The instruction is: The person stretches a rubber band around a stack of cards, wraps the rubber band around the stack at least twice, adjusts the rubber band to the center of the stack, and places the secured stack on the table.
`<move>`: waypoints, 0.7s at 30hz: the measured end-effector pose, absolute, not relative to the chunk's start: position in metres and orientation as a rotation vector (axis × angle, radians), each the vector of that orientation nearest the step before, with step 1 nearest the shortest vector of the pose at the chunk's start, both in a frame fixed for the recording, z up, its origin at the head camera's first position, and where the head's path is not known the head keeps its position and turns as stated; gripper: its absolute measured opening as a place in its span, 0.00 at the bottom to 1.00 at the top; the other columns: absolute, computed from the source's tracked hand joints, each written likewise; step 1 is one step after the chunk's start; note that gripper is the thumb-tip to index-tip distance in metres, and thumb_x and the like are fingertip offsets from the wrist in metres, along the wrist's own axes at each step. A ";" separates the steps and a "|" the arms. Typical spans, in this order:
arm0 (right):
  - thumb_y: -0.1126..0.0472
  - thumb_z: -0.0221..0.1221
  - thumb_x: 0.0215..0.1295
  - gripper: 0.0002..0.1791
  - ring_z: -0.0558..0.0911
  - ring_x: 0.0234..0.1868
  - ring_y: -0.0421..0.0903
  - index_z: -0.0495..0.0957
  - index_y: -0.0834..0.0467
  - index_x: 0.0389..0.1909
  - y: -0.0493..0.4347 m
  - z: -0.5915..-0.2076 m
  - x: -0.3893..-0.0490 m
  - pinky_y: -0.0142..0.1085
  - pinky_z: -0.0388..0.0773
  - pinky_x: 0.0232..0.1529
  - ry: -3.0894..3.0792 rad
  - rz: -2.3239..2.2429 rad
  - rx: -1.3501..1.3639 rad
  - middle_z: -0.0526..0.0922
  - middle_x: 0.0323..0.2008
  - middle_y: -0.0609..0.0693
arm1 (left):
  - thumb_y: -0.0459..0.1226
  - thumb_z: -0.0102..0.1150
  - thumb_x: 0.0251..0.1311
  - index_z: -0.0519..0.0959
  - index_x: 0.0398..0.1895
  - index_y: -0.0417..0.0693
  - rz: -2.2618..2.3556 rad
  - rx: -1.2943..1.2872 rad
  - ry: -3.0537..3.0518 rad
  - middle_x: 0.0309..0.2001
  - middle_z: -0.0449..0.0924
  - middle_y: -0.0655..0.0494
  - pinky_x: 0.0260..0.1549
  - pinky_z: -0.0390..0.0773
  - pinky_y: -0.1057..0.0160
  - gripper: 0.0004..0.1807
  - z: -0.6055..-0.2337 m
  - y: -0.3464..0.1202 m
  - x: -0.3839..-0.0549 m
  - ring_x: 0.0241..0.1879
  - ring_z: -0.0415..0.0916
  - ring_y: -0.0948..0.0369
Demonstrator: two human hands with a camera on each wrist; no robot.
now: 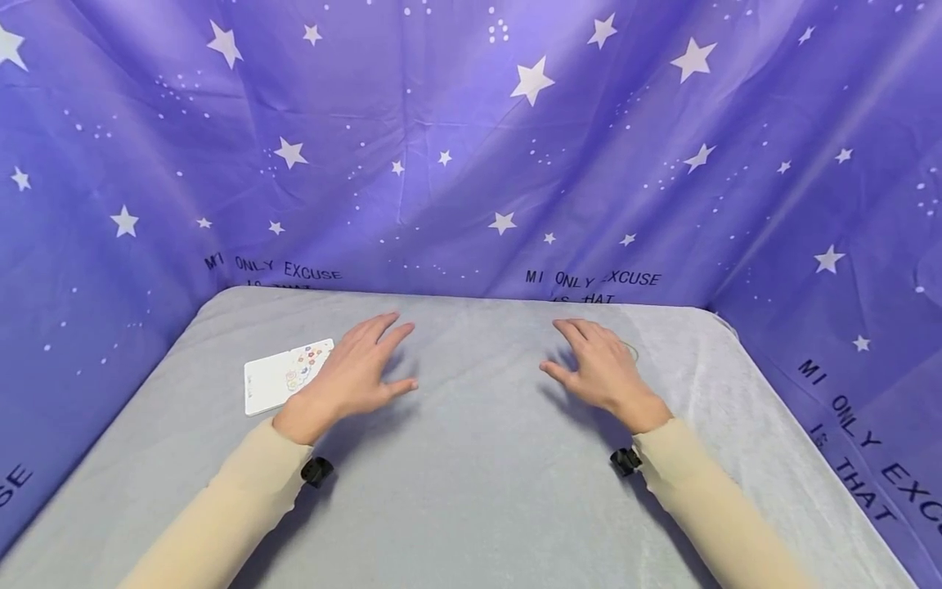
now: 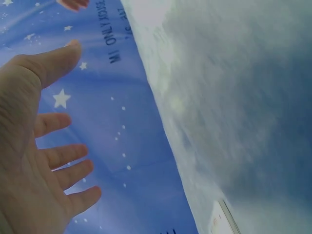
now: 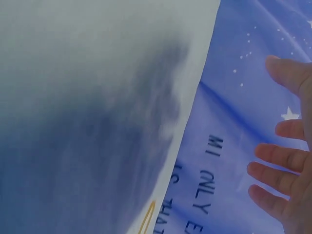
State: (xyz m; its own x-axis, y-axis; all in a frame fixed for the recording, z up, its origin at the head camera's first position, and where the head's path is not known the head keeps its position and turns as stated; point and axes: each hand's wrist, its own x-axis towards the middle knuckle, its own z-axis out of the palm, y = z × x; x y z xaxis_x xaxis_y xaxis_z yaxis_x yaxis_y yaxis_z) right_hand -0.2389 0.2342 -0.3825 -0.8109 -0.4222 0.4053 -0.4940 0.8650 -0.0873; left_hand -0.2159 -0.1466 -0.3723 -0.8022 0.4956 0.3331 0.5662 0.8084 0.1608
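Observation:
A flat white rectangular item, perhaps a notebook (image 1: 275,380), lies on the left of the table with small coloured flowers printed on it. My left hand (image 1: 346,376) hovers beside it with fingers spread, hiding its right end. One corner of the notebook (image 2: 222,220) shows low in the left wrist view. On the other side, my right hand (image 1: 605,368) is held above the cloth, its fingers loosely extended and holding nothing. Just behind it lies a thin yellowish loop, like a rubber band (image 1: 631,350), mostly hidden; part of the band (image 3: 147,217) shows in the right wrist view.
A grey cloth (image 1: 471,474) covers the table. Purple curtain (image 1: 441,106) with white stars and black lettering hangs behind the table and along both sides. Each wrist carries a small black device, the left one (image 1: 317,471) and the right one (image 1: 625,462).

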 end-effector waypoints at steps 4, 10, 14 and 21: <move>0.37 0.62 0.55 0.41 0.71 0.59 0.59 0.67 0.57 0.64 0.246 -0.382 -0.241 0.54 0.65 0.59 -2.661 0.238 0.654 0.73 0.59 0.58 | 0.58 0.66 0.50 0.62 0.69 0.48 -0.398 -0.793 -2.735 0.70 0.57 0.42 0.65 0.55 0.44 0.46 -0.372 -0.158 -0.216 0.67 0.56 0.44; 0.39 0.62 0.56 0.39 0.71 0.59 0.60 0.68 0.59 0.63 0.259 -0.384 -0.244 0.55 0.66 0.58 -2.670 0.230 0.651 0.74 0.58 0.60 | 0.57 0.66 0.50 0.64 0.68 0.48 -0.446 -0.752 -2.726 0.68 0.60 0.43 0.62 0.58 0.44 0.45 -0.372 -0.178 -0.214 0.66 0.59 0.44; 0.39 0.61 0.57 0.39 0.71 0.59 0.61 0.68 0.59 0.63 0.266 -0.388 -0.247 0.56 0.65 0.58 -2.715 0.216 0.640 0.73 0.58 0.60 | 0.55 0.67 0.50 0.65 0.67 0.46 -0.450 -0.737 -2.722 0.66 0.63 0.42 0.61 0.60 0.42 0.43 -0.374 -0.193 -0.212 0.64 0.60 0.43; 0.40 0.61 0.58 0.38 0.72 0.57 0.62 0.69 0.60 0.62 0.279 -0.389 -0.253 0.57 0.65 0.58 -2.767 0.190 0.641 0.74 0.57 0.61 | 0.53 0.68 0.49 0.67 0.66 0.45 -0.486 -0.678 -2.768 0.65 0.65 0.43 0.58 0.61 0.40 0.42 -0.379 -0.219 -0.209 0.63 0.62 0.43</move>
State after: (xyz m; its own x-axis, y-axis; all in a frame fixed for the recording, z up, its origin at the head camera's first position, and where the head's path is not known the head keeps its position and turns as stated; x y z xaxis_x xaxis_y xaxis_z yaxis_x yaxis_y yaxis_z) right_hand -0.2532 0.2789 -0.3892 -0.8578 -0.4087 0.3118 -0.4475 0.8922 -0.0616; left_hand -0.2092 -0.2189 -0.3793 -0.8605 0.4005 0.3150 0.4838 0.8361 0.2587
